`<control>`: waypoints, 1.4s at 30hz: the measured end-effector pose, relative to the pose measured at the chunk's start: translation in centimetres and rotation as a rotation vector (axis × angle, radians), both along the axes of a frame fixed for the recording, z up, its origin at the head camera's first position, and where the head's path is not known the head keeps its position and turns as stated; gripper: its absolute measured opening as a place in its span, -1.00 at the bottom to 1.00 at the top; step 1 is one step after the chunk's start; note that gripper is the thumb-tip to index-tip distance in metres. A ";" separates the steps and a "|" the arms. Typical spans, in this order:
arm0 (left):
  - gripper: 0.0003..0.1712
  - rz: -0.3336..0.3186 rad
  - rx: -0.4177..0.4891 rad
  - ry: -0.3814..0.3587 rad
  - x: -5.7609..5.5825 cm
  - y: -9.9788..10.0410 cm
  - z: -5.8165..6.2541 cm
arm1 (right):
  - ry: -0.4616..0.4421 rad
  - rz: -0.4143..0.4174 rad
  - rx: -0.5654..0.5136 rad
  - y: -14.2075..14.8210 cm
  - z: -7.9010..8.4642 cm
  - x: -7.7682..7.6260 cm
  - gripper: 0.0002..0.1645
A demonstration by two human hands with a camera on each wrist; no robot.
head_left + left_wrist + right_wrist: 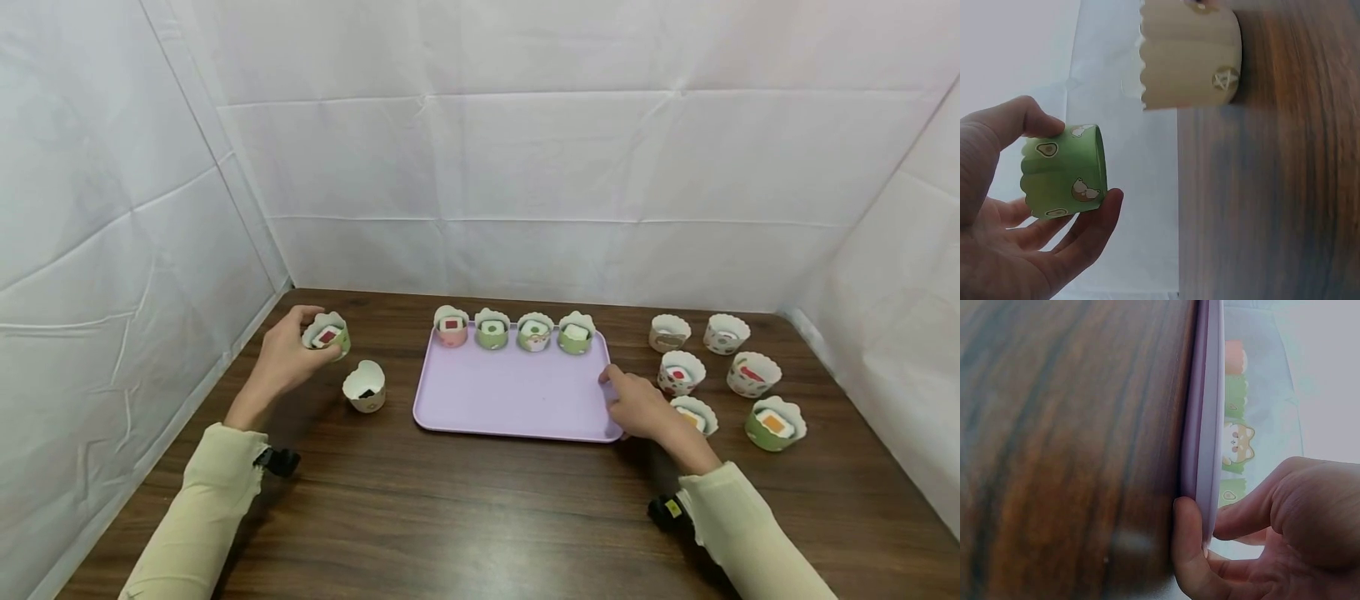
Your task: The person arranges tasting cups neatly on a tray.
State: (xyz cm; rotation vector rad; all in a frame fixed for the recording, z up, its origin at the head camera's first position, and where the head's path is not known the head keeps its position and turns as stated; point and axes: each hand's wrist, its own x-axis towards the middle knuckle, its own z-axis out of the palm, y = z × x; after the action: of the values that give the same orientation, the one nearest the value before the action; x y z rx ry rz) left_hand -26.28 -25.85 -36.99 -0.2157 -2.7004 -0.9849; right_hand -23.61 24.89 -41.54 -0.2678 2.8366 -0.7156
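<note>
My left hand (291, 346) grips a green paper baking cup (1063, 172) with an avocado print, lifted off the table at the left. Inside that cup lies a white piece with a dark red square. A cream paper cup (365, 387) with a black mark inside stands just right of the left hand. At the right edge of the lilac tray (510, 400), my right hand (637, 404) pinches the rim between thumb and fingers. Along the tray's far side stand a pink cup (452, 333) and several green-toned cups (492, 335), each holding a white piece.
Several more paper cups stand right of the tray, among them a green one (776, 425) with an orange-marked piece and a red-patterned one (681, 373) close to the right hand. White cloth walls (525, 167) border the brown wooden table (450, 517) at the back and sides.
</note>
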 end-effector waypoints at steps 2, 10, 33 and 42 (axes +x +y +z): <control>-0.23 -0.002 0.019 0.008 -0.2 0.6 0.0 | -0.006 -0.002 -0.005 0.1 0.0 0.0 -0.46; -0.27 -0.070 0.090 -0.008 -1.2 3.8 0.4 | -0.007 -0.009 -0.011 0.5 -0.4 0.1 -0.46; -0.22 -0.216 0.018 -0.138 -2.6 12.2 -0.6 | -0.018 -0.003 -0.008 0.0 -0.4 -0.1 -0.44; -0.28 -0.246 -0.013 -0.178 -3.0 13.9 -1.6 | -0.004 -0.001 -0.005 0.0 -0.3 -0.2 -0.44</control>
State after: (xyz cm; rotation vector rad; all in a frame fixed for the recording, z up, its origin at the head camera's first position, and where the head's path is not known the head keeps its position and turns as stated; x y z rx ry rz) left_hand -29.27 -11.94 -38.61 -0.4950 -2.8923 -1.1016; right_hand -23.80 24.89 -41.80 -0.2654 2.8315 -0.7220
